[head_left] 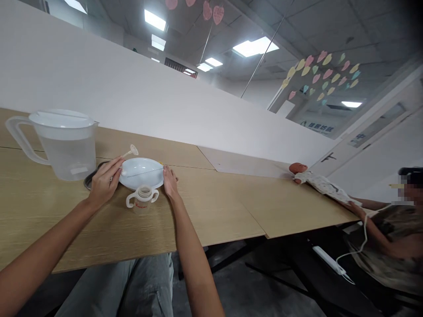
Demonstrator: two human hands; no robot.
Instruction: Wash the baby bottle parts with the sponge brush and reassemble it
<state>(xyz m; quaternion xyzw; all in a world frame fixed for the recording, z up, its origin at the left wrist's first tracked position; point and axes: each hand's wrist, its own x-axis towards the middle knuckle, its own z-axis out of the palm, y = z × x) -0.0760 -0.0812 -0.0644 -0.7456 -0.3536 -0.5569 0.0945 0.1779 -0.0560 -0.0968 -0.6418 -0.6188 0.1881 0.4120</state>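
A pale straw (pixel 133 150), its round end up, is near the left rim of the white bowl (pixel 140 180), pinched in your left hand (pixel 105 182). A thin rod (pixel 145 171) crosses over the bowl to your right hand (pixel 170 181), fingers bent at the rim; whether they grip it, you cannot tell. Just in front, an open two-handled cup (pixel 142 204) stands on the counter (pixel 211 207). Leftward is a lidded jug (pixel 72 152).

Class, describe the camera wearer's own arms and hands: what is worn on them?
The left hand and right hand are ungloved, with slender fingers. The forearms are slim and bare, with no sleeves, cables, watch or markings visible. Any ring is too small to tell.
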